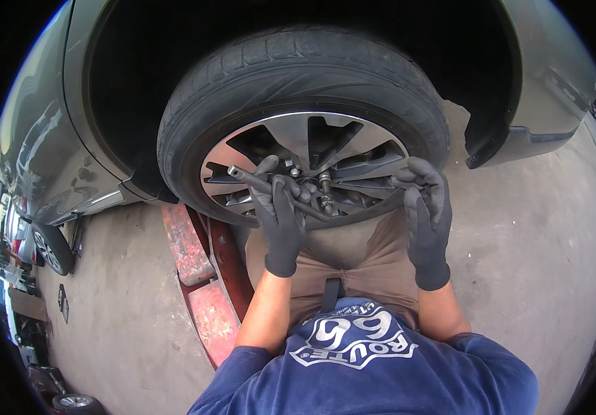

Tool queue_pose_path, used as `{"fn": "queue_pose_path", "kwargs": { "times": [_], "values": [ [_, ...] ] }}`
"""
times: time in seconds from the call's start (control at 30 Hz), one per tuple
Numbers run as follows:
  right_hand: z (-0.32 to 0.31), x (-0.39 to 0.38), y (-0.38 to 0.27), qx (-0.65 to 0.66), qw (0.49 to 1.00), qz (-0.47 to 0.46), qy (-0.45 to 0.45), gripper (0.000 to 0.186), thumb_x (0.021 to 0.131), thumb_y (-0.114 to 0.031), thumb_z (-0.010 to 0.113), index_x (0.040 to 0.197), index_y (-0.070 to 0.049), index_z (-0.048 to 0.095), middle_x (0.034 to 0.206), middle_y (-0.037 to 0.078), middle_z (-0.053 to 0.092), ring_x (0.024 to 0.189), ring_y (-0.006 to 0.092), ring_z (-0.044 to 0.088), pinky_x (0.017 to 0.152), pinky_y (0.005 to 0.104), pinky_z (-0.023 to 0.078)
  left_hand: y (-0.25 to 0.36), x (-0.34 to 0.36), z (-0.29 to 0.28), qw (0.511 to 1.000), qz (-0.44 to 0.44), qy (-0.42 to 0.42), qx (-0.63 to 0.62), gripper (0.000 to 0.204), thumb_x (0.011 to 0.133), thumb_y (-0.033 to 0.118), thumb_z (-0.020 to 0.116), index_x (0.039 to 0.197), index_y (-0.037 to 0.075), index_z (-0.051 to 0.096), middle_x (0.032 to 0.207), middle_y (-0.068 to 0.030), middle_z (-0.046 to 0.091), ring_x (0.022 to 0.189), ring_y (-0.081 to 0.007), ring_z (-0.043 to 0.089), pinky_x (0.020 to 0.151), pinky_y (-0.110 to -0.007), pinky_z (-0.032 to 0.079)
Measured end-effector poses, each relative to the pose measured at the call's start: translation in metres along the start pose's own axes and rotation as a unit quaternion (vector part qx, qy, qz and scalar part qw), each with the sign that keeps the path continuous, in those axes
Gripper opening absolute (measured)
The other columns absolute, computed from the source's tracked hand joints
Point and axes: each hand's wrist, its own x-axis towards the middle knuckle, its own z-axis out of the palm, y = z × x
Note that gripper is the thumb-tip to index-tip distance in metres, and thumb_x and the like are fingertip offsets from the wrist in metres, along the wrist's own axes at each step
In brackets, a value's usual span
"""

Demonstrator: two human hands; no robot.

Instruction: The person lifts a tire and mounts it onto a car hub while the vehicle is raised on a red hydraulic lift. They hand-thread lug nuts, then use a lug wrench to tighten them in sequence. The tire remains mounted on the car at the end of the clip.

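Note:
In my gloved left hand [281,200] is a dark metal breaker bar [249,180], gripped across the fingers in front of the wheel. One end of the bar points up and left; the other reaches down and right to a shiny socket piece [325,187] near the hub. Whether the socket sits on a lug nut I cannot tell. Lug nuts [294,167] show just above the hand. My gloved right hand [424,200] is raised by the right edge of the alloy wheel [298,135], fingers bent and apart, with nothing visible in it.
A black tire [298,79] surrounds the wheel, under the dark fender of a grey-green car [63,117]. A worn red metal lift arm [201,266] lies on the concrete floor [519,277] to my left. Farther left stand another vehicle's wheel [50,247] and a loose wheel [75,402].

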Motion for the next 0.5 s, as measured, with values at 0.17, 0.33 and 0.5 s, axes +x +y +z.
{"fn": "queue_pose_path", "kwargs": {
  "times": [0.17, 0.33, 0.5],
  "values": [
    [0.018, 0.017, -0.07, -0.208, 0.946, -0.238, -0.077, 0.053, 0.088, -0.008, 0.066, 0.139, 0.002, 0.054, 0.133, 0.019, 0.058, 0.124, 0.03, 0.058, 0.111, 0.0439, 0.042, -0.01, 0.012, 0.033, 0.901, 0.111, -0.153, 0.39, 0.039, 0.107, 0.018, 0.051, 0.143, 0.007, 0.043, 0.098, -0.0043, 0.06, 0.079, -0.0167, 0.065, 0.067, -0.036, 0.057],
    [0.022, 0.024, -0.06, -0.47, 0.802, -0.331, -0.163, 0.059, 0.082, -0.033, 0.075, 0.132, -0.005, 0.061, 0.128, 0.019, 0.061, 0.127, 0.0379, 0.055, 0.114, 0.054, 0.036, -0.078, -0.024, 0.082, 0.665, 0.233, -0.371, 0.605, 0.042, 0.103, 0.02, 0.055, 0.142, 0.006, 0.048, 0.112, -0.0088, 0.063, 0.094, -0.024, 0.065, 0.079, -0.039, 0.054],
    [0.018, -0.004, 0.034, -0.565, 0.767, -0.005, -0.305, 0.064, 0.087, -0.044, 0.073, 0.135, -0.004, 0.058, 0.123, 0.021, 0.063, 0.12, 0.0397, 0.058, 0.103, 0.0511, 0.044, -0.128, -0.063, 0.046, 0.638, 0.215, -0.398, 0.623, 0.044, 0.101, 0.021, 0.058, 0.141, 0.005, 0.051, 0.122, -0.0142, 0.062, 0.11, -0.0295, 0.061, 0.093, -0.042, 0.049]
  ]
}}
